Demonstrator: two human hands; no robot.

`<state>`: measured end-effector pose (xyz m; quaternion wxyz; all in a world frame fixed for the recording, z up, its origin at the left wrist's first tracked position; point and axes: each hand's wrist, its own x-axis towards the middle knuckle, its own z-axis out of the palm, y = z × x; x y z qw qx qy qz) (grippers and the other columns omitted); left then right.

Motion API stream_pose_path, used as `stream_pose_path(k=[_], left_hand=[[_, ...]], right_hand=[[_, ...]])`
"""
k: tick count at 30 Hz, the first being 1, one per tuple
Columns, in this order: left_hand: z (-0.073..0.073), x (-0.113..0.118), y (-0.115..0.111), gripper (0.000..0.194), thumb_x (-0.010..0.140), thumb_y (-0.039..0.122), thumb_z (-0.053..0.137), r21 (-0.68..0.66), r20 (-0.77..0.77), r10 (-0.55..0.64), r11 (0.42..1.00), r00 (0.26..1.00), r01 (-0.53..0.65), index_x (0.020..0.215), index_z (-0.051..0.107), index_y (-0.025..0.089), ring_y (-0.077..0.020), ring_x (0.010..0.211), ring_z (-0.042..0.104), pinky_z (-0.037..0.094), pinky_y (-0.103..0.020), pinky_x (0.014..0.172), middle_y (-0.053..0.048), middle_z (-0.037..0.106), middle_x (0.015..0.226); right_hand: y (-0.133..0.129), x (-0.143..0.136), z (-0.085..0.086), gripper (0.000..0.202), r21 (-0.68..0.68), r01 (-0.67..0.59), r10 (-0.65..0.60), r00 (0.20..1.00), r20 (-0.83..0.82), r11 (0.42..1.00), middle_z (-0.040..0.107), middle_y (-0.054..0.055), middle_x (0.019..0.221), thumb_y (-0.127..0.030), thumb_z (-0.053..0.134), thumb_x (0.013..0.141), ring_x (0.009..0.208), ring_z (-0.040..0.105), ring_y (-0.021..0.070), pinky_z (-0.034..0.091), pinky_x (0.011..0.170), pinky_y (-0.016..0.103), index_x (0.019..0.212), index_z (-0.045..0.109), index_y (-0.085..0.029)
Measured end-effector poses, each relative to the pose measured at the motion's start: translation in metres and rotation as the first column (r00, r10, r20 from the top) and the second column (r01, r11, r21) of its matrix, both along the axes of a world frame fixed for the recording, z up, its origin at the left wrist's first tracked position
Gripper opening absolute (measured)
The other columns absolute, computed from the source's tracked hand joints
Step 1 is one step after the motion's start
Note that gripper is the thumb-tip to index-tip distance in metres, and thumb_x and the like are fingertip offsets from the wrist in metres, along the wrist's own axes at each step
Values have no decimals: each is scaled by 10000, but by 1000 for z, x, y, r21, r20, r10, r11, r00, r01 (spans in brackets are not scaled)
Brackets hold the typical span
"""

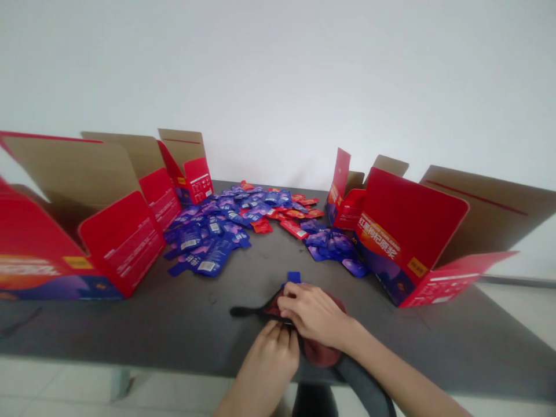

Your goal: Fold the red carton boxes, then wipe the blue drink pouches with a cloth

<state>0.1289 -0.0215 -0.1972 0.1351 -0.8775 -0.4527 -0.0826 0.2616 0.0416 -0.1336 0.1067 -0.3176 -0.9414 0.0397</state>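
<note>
A dark red cloth item with black straps (pixel 320 352) lies at the table's front edge, partly under both hands. My left hand (pixel 274 349) is closed at its near side, with the fingertips hidden in the dark fabric. Bent over the top of it, my right hand (pixel 310 310) has its fingers curled and pressed together on the cloth. Just beyond the right fingers a blue packet tab (pixel 294 277) shows; the rest of it is hidden by the hand and cloth.
Purple-blue packets (pixel 215 255) and red packets (pixel 293 228) are heaped at the back middle. Open red boxes stand at the left (pixel 124 243) and the right (pixel 408 220), flaps raised. A pale wall rises behind the grey table (pixel 182 324).
</note>
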Motion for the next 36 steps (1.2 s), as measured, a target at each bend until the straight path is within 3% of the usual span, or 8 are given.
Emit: stream_pose_path(k=[5,10,16,20,23,27,32,36], left_hand=[[-7,-3,1,305,754,15,434,159,21,-67,985,998,63,994,622,22,-228,897,645,503,-326,849,-185,682,947],[-2,-4,2,384,743,-19,426,17,56,-23,1000,998,22,1089,581,36,-214,904,645,508,-325,844,-179,673,991],[8,-2,1,369,753,-41,410,-94,52,3,996,999,2,1072,579,40,-214,910,641,488,-339,872,-193,665,994],[8,-1,0,303,742,-26,410,-79,2,-2,997,1000,2,938,625,60,-211,806,657,501,-356,844,-150,688,849],[4,-1,0,325,740,-9,410,33,-26,-30,999,999,31,981,621,43,-213,832,657,495,-340,855,-160,690,876],[2,-1,0,328,748,5,412,125,5,-53,991,999,52,1003,618,29,-222,894,648,494,-318,855,-186,680,954],[10,-1,4,368,754,-23,416,-96,54,2,995,999,3,1061,597,67,-196,879,650,477,-319,880,-150,685,951],[12,0,5,351,758,-28,417,-139,54,-5,990,999,13,1044,600,62,-195,886,645,470,-318,886,-152,679,961]], right_hand=[[45,-14,-27,143,30,78,-80,990,114,997,552,1,910,-288,433,889,743,537,116,320,604,231,909,566,-240],[89,-20,-16,178,55,230,-234,968,86,972,553,36,908,-271,394,902,718,542,130,325,599,238,935,555,-203],[38,2,24,185,63,139,-128,979,-158,988,521,12,890,-239,354,922,793,501,110,334,681,226,867,527,-198],[0,8,8,143,13,-18,18,1000,9,1000,524,6,851,-208,419,880,697,483,101,306,601,229,818,548,-203],[7,3,-15,135,15,-2,0,996,90,1000,536,4,883,-241,416,888,712,503,110,312,597,226,865,548,-223],[53,-11,-28,144,45,114,-119,986,114,992,548,1,920,-281,400,902,725,538,118,331,614,231,915,539,-243],[92,-17,-8,169,60,266,-270,959,81,962,548,38,922,-258,379,907,752,547,135,331,618,234,941,534,-199],[58,-2,18,196,80,209,-203,976,-79,975,530,24,917,-262,326,935,829,516,122,340,685,221,904,507,-194]])
